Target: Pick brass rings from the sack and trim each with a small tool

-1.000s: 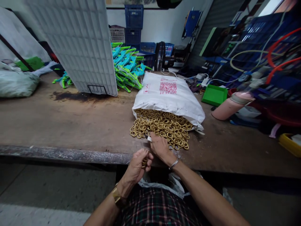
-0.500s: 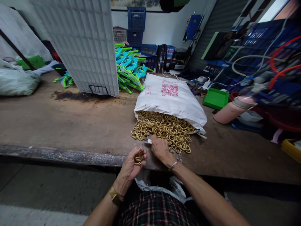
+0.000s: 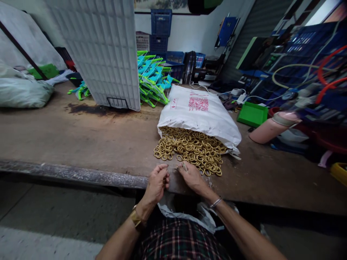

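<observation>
My left hand (image 3: 158, 182) is closed at the table's front edge, its fingers curled inward and thumb against the forefinger. The gold rings seen in its palm a moment ago are now hidden by the fingers. Close by on the right, my right hand (image 3: 192, 177) grips a slim, pale-handled tool (image 3: 185, 166) that looks like a small blade; a tiny bit of something shows at its fingertips, too small to name. Just beyond both hands lies a heap of gold rings (image 3: 196, 148), spilling from the open mouth of a white sack (image 3: 199, 117) with red print.
A tall white ribbed panel (image 3: 108, 65) stands on the wooden table (image 3: 81, 141). Behind it are green and blue plastic parts (image 3: 153, 79). To the right sit a green tray (image 3: 252, 113) and a pink bottle (image 3: 267, 130). A pale bag (image 3: 24, 92) lies far left.
My left hand has turned and its fingers have closed over the rings. My right hand has drawn back from the heap, with the tool now pointing up between its fingers. The view has shifted slightly.
</observation>
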`<action>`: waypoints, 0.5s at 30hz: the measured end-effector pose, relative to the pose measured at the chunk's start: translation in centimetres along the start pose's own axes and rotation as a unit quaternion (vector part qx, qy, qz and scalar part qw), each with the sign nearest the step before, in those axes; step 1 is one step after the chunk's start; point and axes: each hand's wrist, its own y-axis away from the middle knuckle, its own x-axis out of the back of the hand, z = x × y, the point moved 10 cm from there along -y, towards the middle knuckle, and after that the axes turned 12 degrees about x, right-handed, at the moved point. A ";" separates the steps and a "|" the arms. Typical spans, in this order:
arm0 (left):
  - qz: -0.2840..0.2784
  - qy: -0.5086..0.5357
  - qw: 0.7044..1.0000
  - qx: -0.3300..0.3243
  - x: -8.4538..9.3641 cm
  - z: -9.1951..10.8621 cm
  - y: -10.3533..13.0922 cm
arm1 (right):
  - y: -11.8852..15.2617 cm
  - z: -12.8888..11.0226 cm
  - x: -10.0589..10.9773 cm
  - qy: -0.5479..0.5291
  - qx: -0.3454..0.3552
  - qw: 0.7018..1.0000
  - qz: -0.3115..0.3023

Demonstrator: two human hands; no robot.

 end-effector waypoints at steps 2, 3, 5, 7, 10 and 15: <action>0.008 -0.040 0.999 0.004 -0.4 -0.3 -0.1 | 0.6 0.3 -0.6 -0.182 -0.053 0.982 0.005; 0.002 -0.056 0.998 0.010 -0.8 -0.5 -0.2 | 1.0 0.3 -1.2 -0.267 -0.081 0.960 -0.001; -0.020 -0.076 0.997 0.017 -1.6 -0.8 -0.2 | 1.9 -0.1 -2.2 -0.399 -0.122 0.909 -0.014; -0.041 -0.082 0.996 0.014 -2.2 -1.1 -0.2 | 2.4 -0.8 -2.7 -0.470 -0.135 0.872 -0.019; -0.041 -0.081 0.996 -0.003 -2.2 -1.1 -0.3 | 2.8 -1.4 -3.1 -0.511 -0.127 0.849 -0.036; 0.031 -0.177 0.978 -0.106 -1.5 0.8 0.4 | 2.4 -0.8 -2.7 -0.439 -0.102 0.892 -0.037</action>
